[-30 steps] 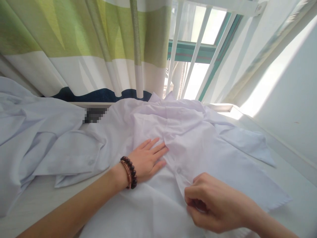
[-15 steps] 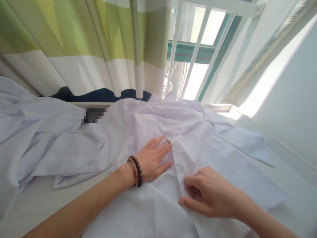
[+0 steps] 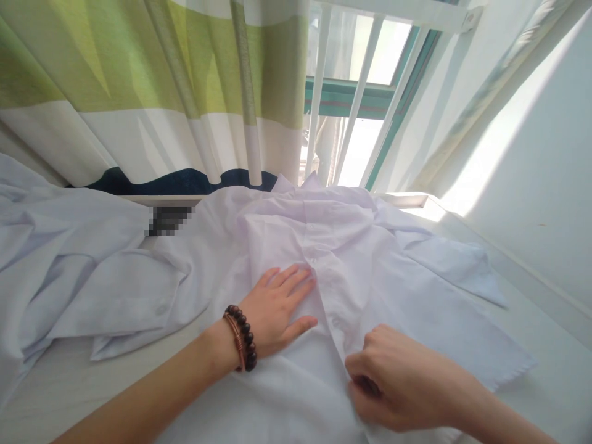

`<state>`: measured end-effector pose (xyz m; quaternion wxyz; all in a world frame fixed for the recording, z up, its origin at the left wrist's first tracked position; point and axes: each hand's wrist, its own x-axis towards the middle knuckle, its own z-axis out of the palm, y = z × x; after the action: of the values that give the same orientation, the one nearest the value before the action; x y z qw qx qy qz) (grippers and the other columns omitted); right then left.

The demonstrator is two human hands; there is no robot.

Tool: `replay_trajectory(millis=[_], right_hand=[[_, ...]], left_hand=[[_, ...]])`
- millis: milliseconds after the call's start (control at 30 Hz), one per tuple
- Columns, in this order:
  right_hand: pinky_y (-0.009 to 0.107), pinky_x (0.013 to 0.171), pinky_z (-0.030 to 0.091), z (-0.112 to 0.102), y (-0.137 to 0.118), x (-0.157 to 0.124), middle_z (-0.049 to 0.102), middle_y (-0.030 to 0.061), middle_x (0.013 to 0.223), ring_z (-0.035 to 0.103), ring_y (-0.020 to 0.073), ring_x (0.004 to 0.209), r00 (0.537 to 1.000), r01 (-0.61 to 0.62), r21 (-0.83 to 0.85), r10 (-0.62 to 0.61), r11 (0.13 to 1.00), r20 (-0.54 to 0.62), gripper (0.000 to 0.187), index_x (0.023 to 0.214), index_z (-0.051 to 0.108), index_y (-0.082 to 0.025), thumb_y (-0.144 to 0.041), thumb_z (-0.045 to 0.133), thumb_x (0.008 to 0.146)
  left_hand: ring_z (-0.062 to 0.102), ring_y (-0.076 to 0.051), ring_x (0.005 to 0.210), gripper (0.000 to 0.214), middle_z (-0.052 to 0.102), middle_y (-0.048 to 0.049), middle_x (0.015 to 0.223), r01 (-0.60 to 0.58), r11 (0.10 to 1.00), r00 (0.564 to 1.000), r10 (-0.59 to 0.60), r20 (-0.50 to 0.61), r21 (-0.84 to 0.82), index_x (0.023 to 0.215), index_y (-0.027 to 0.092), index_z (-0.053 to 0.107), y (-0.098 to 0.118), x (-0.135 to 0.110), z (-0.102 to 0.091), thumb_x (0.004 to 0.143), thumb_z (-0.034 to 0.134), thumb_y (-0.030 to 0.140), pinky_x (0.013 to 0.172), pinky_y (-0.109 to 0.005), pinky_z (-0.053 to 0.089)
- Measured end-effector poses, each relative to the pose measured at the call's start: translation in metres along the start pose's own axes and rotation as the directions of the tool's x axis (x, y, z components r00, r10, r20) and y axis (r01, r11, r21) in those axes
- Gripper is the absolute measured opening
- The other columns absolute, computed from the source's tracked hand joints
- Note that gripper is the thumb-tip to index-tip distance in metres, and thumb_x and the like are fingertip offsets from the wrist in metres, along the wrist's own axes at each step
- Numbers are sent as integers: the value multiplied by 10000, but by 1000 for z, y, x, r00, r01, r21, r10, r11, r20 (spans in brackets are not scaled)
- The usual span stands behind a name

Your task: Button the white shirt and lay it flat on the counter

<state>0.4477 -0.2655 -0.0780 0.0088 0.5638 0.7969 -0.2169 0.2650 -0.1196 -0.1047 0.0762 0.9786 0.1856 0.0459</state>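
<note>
A white button-up shirt (image 3: 398,283) lies spread out, its collar pointing away from me and its buttoned front strip running down the middle. My left hand (image 3: 277,311), with a dark bead bracelet (image 3: 243,333) at the wrist, rests flat on the cloth left of that strip, fingers spread. Beside the strip's lower part, my right hand (image 3: 398,379) is closed, thumb and fingers pinching the shirt's front edge. Its fingertips are partly hidden.
More white clothing (image 3: 120,290) lies crumpled at the left. Behind the shirt stand white rails (image 3: 358,105), a green and white curtain (image 3: 185,80) and a window. A white wall (image 3: 546,185) borders the right side. A small pixelated dark patch shows near the rear edge.
My right thumb and fingers have come together on the shirt's front edge; before, they were apart. My left hand stays flat on the cloth. The view has shifted slightly.
</note>
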Motion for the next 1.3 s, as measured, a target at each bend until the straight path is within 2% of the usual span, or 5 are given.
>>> replay_trajectory(millis=[400, 600, 833, 1033, 1300], right_hand=[[236, 564, 313, 0, 12, 12, 569, -19, 640, 461, 96, 551, 956, 11, 77, 12, 997, -292, 291, 704, 526, -187, -309, 445, 955], [260, 630, 369, 6, 15, 18, 587, -14, 667, 511, 125, 608, 957, 26, 26, -17, 999, -290, 238, 727, 536, -193, -292, 497, 940], [348, 893, 446, -1, 39, 16, 630, 109, 1097, 578, 202, 1009, 713, -87, 5, 65, 996, -698, 240, 1136, 566, -182, -274, 402, 986], [489, 1160, 224, 8, 80, 29, 263, 52, 1585, 189, 279, 1458, 835, -399, -81, 325, 914, -445, 551, 1483, 352, -265, -504, 321, 986], [478, 1171, 178, 3, 92, 60, 177, 34, 1609, 144, 259, 1471, 713, -623, -38, 547, 781, -437, 582, 1522, 256, -290, -531, 204, 994]], left_hand=[[473, -319, 1200, 420, 549, -194, 1222, 76, 997, 959, -66, -275, 25, 1140, 78, 591, -7, 3, 6, 928, 452, 413, 1101, -517, 311], [260, -295, 1418, 591, 390, -129, 1499, 109, 992, 977, -96, -191, 57, 1436, 169, 363, -21, 1, 26, 957, 355, 515, 1163, -534, 177], [380, -281, 1342, 403, 554, -109, 1334, -25, 1000, 962, 28, -272, 14, 1309, 176, 489, -7, -26, 1, 962, 419, 368, 1154, -503, 236], [514, -248, 1185, 299, 619, -43, 1220, -131, 990, 960, 111, -256, -59, 1159, 275, 591, 9, -81, -7, 868, 525, 259, 1028, -382, 420], [282, -271, 1431, 594, 312, 22, 1563, -89, 989, 977, 110, -182, 118, 1487, 396, 278, 10, -95, 9, 928, 439, 514, 1184, -486, 172]])
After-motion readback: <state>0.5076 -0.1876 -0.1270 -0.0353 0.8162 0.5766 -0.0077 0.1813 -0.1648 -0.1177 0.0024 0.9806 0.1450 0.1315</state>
